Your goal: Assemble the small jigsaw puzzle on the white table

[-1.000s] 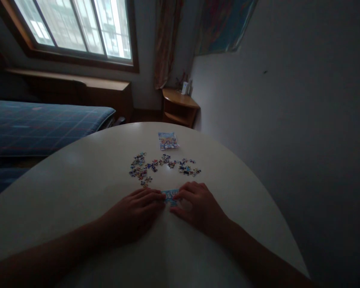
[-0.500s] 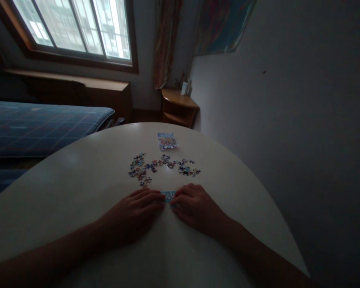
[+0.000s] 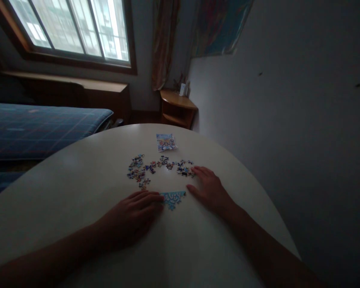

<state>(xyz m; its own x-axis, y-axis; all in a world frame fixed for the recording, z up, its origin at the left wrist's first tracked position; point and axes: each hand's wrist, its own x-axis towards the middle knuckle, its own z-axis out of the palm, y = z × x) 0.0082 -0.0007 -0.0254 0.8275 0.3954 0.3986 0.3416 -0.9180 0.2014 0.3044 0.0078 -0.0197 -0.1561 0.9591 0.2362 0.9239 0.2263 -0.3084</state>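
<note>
A joined strip of light-blue jigsaw pieces (image 3: 172,199) lies flat on the white round table (image 3: 87,176), its straight edge on the far side and knobs towards me. My left hand (image 3: 138,210) rests on the table with its fingers stretched out, the fingertips on the strip's left end. My right hand (image 3: 208,188) is spread, thumb apart from the fingers. Its fingertips touch the right end of the loose jigsaw pieces (image 3: 184,170). More loose jigsaw pieces (image 3: 138,172) curve round to the left in an arc beyond the strip.
A small printed packet (image 3: 166,142) lies past the loose pieces. Beyond the table are a bed with a blue checked mattress (image 3: 48,128), a wooden corner shelf (image 3: 178,102) and a window (image 3: 75,28). A pale wall (image 3: 273,132) runs along the right.
My right hand has left the joined strip and moved away and to the right, to the loose pieces. More of the strip now shows. My left hand has stayed on its left end.
</note>
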